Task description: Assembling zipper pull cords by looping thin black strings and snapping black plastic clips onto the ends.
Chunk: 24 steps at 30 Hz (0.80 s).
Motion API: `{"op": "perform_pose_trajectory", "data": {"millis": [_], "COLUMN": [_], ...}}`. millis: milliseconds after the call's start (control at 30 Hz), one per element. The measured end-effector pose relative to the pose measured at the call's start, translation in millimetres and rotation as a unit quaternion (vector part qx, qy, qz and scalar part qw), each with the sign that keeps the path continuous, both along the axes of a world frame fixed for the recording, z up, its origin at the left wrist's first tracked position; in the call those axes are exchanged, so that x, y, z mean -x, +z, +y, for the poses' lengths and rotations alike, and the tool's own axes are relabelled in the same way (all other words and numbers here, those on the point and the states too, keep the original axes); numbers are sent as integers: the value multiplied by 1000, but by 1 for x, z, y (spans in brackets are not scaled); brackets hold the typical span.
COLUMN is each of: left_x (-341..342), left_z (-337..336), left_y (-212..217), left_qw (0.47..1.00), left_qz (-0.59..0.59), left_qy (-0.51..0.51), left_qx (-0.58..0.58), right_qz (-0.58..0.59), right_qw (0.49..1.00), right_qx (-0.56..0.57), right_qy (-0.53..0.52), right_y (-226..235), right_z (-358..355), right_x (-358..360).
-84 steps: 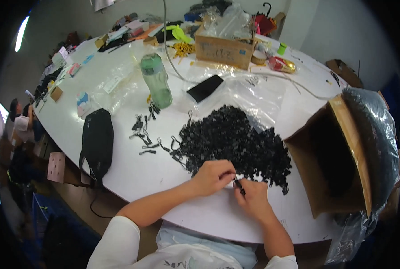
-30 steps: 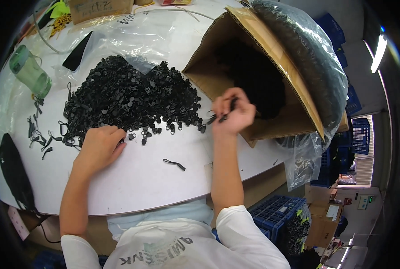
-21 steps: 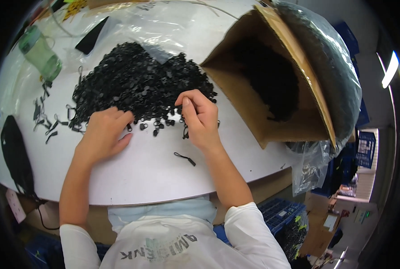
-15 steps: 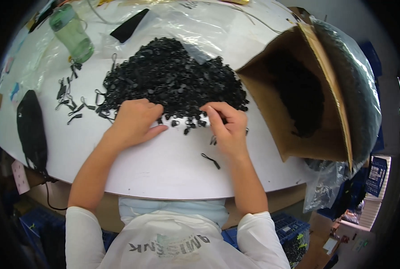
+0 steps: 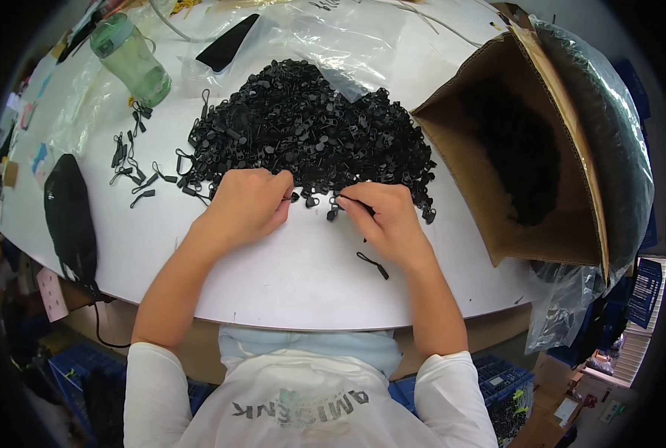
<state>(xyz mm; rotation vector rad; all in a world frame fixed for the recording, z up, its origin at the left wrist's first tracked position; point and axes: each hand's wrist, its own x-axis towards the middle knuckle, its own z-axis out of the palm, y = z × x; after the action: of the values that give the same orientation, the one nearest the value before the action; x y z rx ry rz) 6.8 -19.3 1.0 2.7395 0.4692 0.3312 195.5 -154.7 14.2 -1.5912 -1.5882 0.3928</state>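
Black pieces (image 5: pixel 310 134) lie heaped just beyond both hands, touching the fingertips. Left hand (image 5: pixel 245 205) curled, pinching a small piece at the heap's near edge. Right hand (image 5: pixel 381 220) pinching another piece beside it. One loose piece (image 5: pixel 374 265) lies just below the right hand. White table (image 5: pixel 303 276) beneath; open carton (image 5: pixel 527 149) to the right; green bottle (image 5: pixel 131 60) far left.

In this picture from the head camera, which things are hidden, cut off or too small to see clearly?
- Head view: what the right hand pinches is hidden by its own fingers.
- Head view: the left hand covers whatever lies under its palm.
- Head view: the single parts in the black pile are too small to tell apart.
- Head view: the inside of the cardboard box is dark; its contents are unclear.
- Head view: the green bottle is cut off at the rim.
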Motion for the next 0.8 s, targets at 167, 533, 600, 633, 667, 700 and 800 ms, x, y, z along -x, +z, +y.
{"op": "perform_pose_trajectory", "data": {"millis": [167,533,600,633,667,700,800], "left_x": [0,-3,-3,-1,-2,-3,-4], "left_z": [-5,-8,-10,-12,-10,-9,-8], "left_y": [-1,3,7,6,2,0,0], "left_qw": [997,969,968,968,968,967,964], "left_qz": [-67,-150,-156,-154,-154,-153,-165], "left_qy": [-28,-95,-102,-101,-107,-113,-133], "left_qx": [37,174,166,167,169,170,161], "right_qz": [-98,-132,-152,-150,-150,-150,-112], "right_qw": [992,990,987,987,987,987,992], "right_qx": [75,28,26,27,24,20,-10], "right_qy": [30,27,47,47,53,58,60], "right_y": [1,-3,-3,-4,-6,-8,-13], "right_z": [0,0,-4,-5,-4,-3,0], "right_x": [-3,7,10,11,10,9,9]}}
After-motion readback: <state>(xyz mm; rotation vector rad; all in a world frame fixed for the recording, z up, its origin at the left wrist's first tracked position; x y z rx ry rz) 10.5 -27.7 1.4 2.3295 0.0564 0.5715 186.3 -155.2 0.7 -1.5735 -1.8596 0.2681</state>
